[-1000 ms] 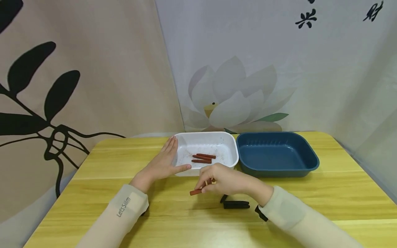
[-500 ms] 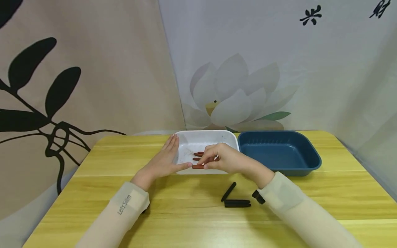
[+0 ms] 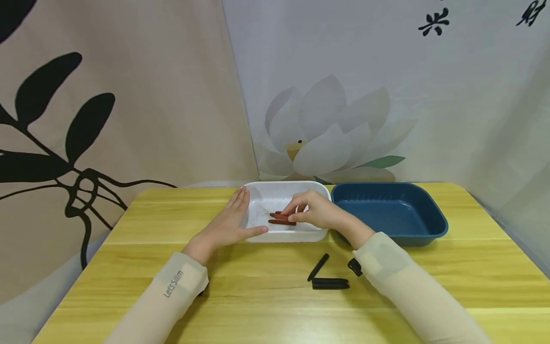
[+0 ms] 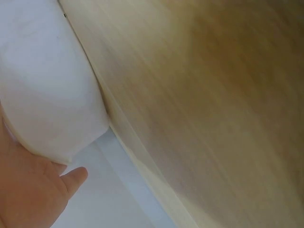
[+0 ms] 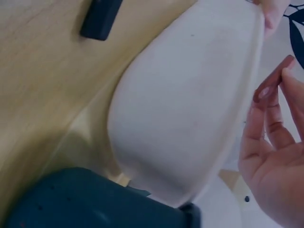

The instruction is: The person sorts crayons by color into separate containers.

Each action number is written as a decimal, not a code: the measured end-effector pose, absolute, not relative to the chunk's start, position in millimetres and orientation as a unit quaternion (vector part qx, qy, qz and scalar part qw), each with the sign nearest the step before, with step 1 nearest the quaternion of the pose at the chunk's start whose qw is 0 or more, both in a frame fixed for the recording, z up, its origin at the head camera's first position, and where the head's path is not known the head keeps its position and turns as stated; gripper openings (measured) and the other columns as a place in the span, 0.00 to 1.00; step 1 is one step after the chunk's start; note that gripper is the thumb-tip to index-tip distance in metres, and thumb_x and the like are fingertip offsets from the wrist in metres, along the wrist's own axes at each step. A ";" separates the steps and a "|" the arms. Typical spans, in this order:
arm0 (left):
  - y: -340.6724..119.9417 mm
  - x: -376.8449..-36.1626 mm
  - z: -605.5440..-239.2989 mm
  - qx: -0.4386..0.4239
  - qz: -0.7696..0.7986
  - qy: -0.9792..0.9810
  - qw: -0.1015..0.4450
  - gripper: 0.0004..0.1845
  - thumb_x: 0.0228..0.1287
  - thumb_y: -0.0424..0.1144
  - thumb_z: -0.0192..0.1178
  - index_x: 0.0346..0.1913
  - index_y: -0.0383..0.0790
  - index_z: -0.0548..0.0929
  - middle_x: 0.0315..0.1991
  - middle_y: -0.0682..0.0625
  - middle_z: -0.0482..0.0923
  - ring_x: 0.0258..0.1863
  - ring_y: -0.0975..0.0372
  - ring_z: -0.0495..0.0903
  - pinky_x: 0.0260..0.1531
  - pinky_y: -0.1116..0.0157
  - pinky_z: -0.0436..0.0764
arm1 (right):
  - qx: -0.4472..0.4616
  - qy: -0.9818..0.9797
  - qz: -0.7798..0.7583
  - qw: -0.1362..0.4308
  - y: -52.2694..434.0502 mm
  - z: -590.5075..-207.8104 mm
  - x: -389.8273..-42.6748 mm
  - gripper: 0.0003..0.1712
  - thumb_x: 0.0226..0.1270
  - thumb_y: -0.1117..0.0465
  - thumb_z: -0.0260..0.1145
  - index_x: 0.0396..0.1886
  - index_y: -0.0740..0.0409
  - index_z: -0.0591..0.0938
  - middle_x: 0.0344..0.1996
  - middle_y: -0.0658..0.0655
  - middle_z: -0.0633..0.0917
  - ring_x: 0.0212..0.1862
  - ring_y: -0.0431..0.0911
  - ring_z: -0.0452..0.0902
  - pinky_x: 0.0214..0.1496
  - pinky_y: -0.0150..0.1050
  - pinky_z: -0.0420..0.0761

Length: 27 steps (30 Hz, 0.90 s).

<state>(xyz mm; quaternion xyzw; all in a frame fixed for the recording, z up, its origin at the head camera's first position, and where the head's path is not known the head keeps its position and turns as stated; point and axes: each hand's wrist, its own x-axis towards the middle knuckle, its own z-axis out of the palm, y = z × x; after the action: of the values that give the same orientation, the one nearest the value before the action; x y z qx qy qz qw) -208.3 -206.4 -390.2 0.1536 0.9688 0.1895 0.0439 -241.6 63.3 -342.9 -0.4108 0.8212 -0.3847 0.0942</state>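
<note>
The right hand [image 3: 318, 215] pinches a red stick [image 3: 282, 221] over the white tray [image 3: 258, 191], which the flat, open left hand [image 3: 227, 228] steadies at 9 o'clock; an early release could bounce it out.

yellow wooden table [image 3: 429, 286], lotus-print backdrop [image 3: 326, 138]

**Right wrist view: white tray from outside, hand at its rim**

We record a white tray [image 5: 185, 114] filling the middle, seen from its outer wall and underside. At the right edge we note the right hand [image 5: 278, 156], fingers [image 5: 259, 128] loosely extended, a reddish-brown stick [image 5: 271, 80] held at their tips just over the tray's rim. A fingertip of the other hand [image 5: 274, 12] touches the rim at top right. We list a black stick [image 5: 100, 18] on the wooden table [image 5: 33, 80] at top left, and a dark blue tray [image 5: 80, 202] along the bottom, just beside the white one.
</note>
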 end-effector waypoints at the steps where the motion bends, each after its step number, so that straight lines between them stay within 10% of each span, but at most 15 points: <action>1: -206.4 -208.6 -390.9 0.155 0.188 0.969 0.042 0.65 0.57 0.77 0.53 0.79 0.33 0.37 0.81 0.44 0.28 0.81 0.52 0.30 0.78 0.50 0.47 | -0.409 0.822 -0.385 0.091 63.0 -344.6 -243.3 0.10 0.63 0.68 0.70 0.43 0.60 0.90 0.34 0.55 0.88 0.33 0.41 0.79 0.34 0.34 0.79; 27: -205.6 -205.6 -387.3 0.159 0.195 0.967 0.036 0.64 0.58 0.75 0.55 0.78 0.30 0.40 0.81 0.41 0.30 0.81 0.51 0.32 0.78 0.50 0.47 | -0.356 0.856 -0.364 0.087 39.1 -377.3 -281.3 0.08 0.62 0.69 0.69 0.40 0.63 0.90 0.35 0.58 0.89 0.36 0.43 0.79 0.40 0.33 0.79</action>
<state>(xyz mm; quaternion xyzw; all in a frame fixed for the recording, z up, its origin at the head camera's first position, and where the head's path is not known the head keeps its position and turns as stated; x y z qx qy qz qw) -205.6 -205.6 -387.3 0.1586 0.9673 0.1949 0.0360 -281.3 39.1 -377.3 -0.3559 0.8565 -0.3636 0.0867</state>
